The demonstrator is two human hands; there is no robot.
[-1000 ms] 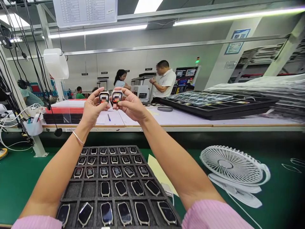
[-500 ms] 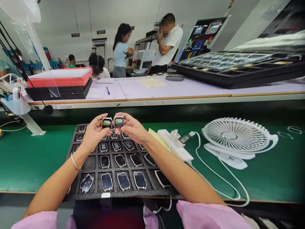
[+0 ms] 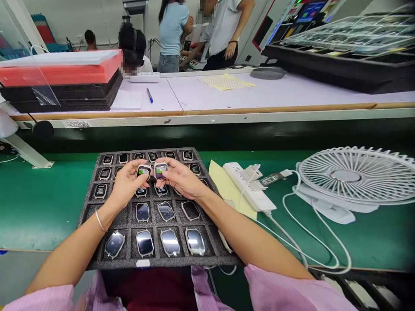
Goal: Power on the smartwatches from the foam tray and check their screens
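Note:
My left hand (image 3: 126,185) pinches a small smartwatch body with a lit green screen (image 3: 143,171). Beside it my right hand (image 3: 180,178) pinches a second watch body with a lit screen (image 3: 160,169). Both are held side by side just above the middle of a black foam tray (image 3: 92,207) on the green bench. The tray's cells hold several watch bodies with dark screens (image 3: 144,242); a few cells under my left wrist are bare.
A white desk fan (image 3: 350,179) lies at the right with its cable looping forward. A white power strip (image 3: 248,192) and a yellow sheet (image 3: 227,190) sit beside the tray. Stacked trays (image 3: 61,93) and people stand behind the raised shelf (image 3: 227,116).
My hands came down from eye level to just over the tray, still holding both watches. The view tilted down, and the watch screens changed from a picture to green.

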